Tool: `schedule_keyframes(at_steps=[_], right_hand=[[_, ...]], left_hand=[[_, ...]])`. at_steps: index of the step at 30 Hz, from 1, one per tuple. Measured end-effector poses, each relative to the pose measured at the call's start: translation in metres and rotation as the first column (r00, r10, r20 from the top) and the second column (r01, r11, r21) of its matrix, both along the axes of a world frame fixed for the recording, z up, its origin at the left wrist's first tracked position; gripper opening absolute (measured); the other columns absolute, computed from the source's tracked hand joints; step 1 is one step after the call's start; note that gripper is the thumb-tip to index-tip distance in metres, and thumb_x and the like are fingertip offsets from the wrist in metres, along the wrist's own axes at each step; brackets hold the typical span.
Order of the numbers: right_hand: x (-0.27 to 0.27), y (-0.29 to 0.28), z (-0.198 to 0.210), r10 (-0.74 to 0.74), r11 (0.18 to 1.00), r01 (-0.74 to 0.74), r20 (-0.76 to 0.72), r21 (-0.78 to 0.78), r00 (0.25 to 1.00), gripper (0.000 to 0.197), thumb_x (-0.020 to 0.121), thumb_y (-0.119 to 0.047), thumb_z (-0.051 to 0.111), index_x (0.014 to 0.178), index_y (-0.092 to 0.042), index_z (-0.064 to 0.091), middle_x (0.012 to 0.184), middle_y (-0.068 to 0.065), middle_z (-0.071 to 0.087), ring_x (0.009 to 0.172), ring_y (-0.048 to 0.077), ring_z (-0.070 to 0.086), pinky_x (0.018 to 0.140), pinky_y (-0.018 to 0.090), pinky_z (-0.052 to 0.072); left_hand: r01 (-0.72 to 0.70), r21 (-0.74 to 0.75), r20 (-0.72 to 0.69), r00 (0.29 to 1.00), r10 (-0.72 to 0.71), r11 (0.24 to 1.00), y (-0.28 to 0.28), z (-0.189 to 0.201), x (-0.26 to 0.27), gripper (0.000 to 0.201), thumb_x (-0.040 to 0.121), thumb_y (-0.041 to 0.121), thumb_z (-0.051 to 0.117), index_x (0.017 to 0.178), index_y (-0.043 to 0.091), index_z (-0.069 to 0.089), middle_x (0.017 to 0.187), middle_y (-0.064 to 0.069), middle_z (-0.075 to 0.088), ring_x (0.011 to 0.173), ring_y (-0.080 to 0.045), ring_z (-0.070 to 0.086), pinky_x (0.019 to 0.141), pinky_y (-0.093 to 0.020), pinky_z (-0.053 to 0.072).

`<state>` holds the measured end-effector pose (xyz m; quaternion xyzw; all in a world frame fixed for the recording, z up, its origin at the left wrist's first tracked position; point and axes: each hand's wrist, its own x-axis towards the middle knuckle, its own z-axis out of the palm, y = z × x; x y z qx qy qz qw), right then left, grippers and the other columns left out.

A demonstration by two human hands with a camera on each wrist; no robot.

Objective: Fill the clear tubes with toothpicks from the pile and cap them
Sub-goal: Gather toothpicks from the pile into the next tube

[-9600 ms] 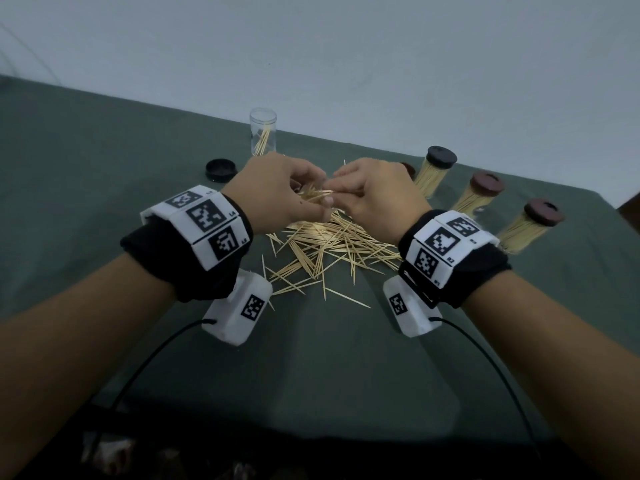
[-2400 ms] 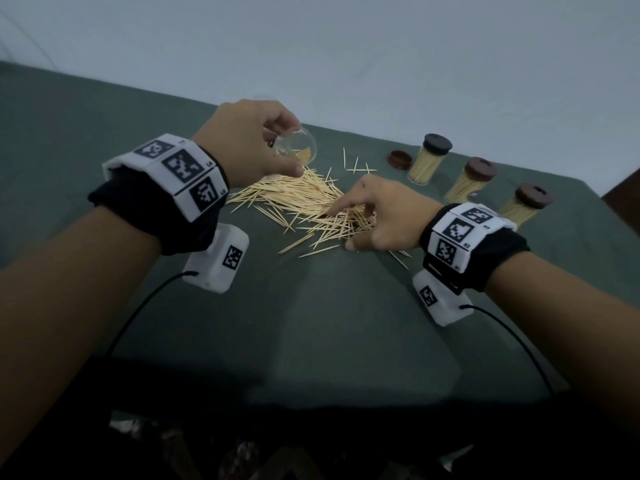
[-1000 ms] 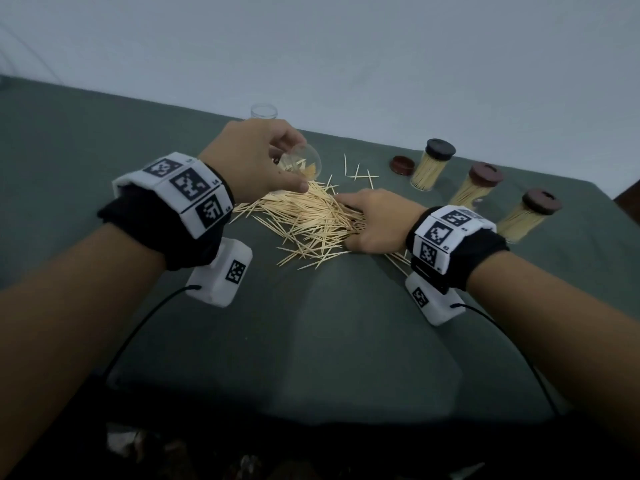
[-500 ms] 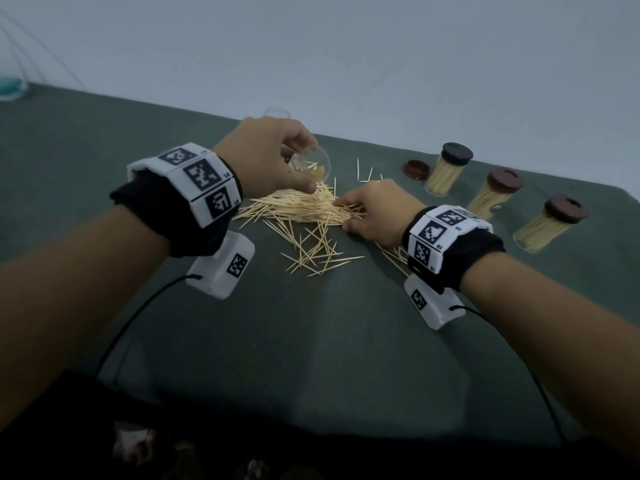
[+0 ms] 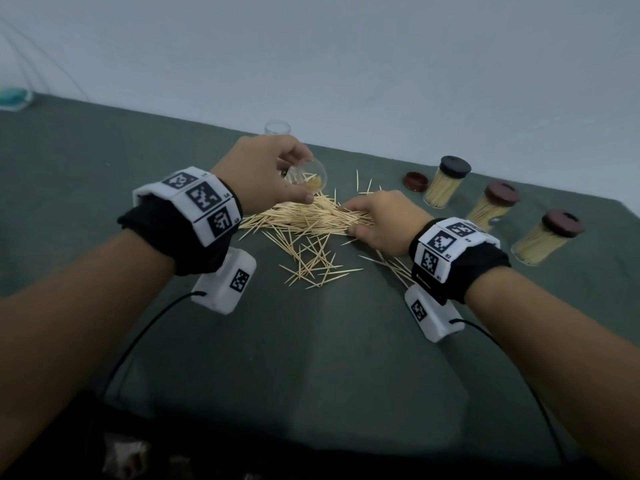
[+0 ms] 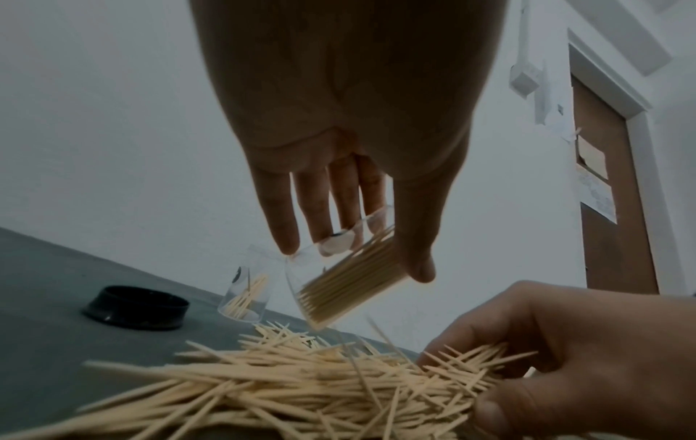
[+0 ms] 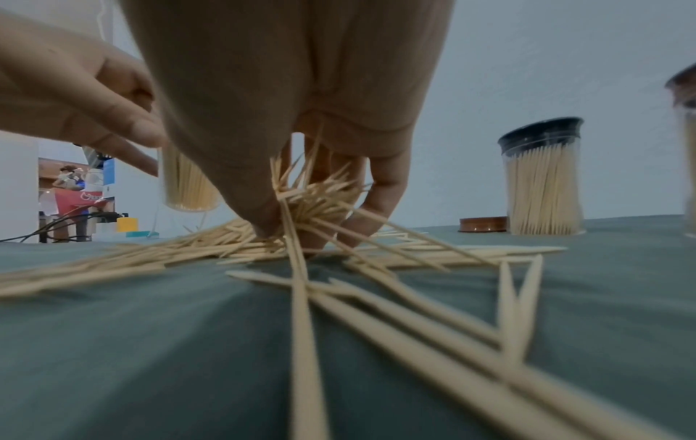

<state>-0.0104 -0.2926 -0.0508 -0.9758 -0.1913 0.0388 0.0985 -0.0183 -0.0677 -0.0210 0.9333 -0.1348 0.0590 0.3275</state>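
There were five clear tubes. Three capped tubes (image 5: 446, 181) (image 5: 493, 208) (image 5: 547, 237) stood at two o'clock, full of toothpicks. Two open tubes (image 5: 310, 176) (image 5: 277, 128) were at twelve o'clock. Two loose caps lay on the table, one brown (image 5: 415, 181), one black (image 6: 137, 306). One pile of toothpicks (image 5: 304, 220), too many to count, lay there.

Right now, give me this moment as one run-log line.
left hand: holds tilted, part-filled clear tube | right hand: gathering bunch from toothpick pile | three capped tubes right | caps left: black lid, brown lid
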Motion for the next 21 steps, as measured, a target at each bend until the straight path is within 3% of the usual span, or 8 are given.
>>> schedule_keyframes(at_steps=[4,9,14,17,21], right_hand=[[-0.003,-0.007,0.004,-0.059,0.995,0.059,0.005,0.084,0.998,0.044,0.086,-0.031,0.070,0.127,-0.033,0.055,0.130,0.002,0.059,0.120,0.021,0.053,0.096,0.027,0.039],[-0.004,-0.015,0.009,-0.119,0.985,0.115,0.023,0.132,0.993,0.027,0.085,-0.034,0.072,0.112,-0.030,0.069,0.109,-0.001,0.064,0.104,0.015,0.058,0.085,0.020,0.038],[-0.006,-0.024,0.017,-0.151,0.975,0.145,0.022,0.167,0.988,0.024,0.085,-0.035,0.072,0.108,-0.032,0.072,0.082,-0.023,0.055,0.084,0.006,0.053,0.076,0.017,0.035],[-0.007,-0.031,0.027,-0.136,0.973,0.129,0.027,0.193,0.990,0.021,0.086,-0.035,0.071,0.106,-0.031,0.073,0.082,-0.016,0.063,0.081,0.004,0.058,0.076,0.019,0.042],[-0.006,-0.038,0.036,-0.139,0.950,0.134,-0.003,0.282,0.990,0.015,0.085,-0.032,0.071,0.100,-0.032,0.074,0.073,-0.014,0.068,0.058,-0.007,0.057,0.065,0.019,0.044]], left_hand=[[-0.003,-0.011,-0.003,1.000,0.003,1.000,0.000,0.001,-0.002,0.057,0.068,0.038,0.086,0.118,0.025,0.063,0.111,0.011,0.067,0.104,-0.007,0.063,0.088,-0.018,0.044],[0.000,-0.010,-0.014,1.000,0.000,1.000,0.000,0.000,-0.009,0.057,0.067,0.035,0.087,0.119,0.026,0.063,0.111,0.011,0.067,0.104,-0.008,0.063,0.094,-0.024,0.047],[-0.010,0.010,-0.024,1.000,0.010,1.000,0.002,-0.001,-0.014,0.060,0.068,0.034,0.087,0.122,0.024,0.063,0.115,0.009,0.067,0.106,-0.009,0.062,0.095,-0.024,0.046],[-0.021,0.017,-0.019,1.000,0.022,1.000,0.003,0.000,-0.016,0.062,0.068,0.034,0.086,0.125,0.026,0.063,0.119,0.009,0.066,0.109,-0.008,0.061,0.098,-0.022,0.042],[-0.022,0.058,-0.012,1.000,0.022,0.998,0.003,0.002,-0.018,0.063,0.071,0.034,0.084,0.129,0.027,0.061,0.125,0.006,0.065,0.111,-0.009,0.059,0.099,-0.023,0.040]])
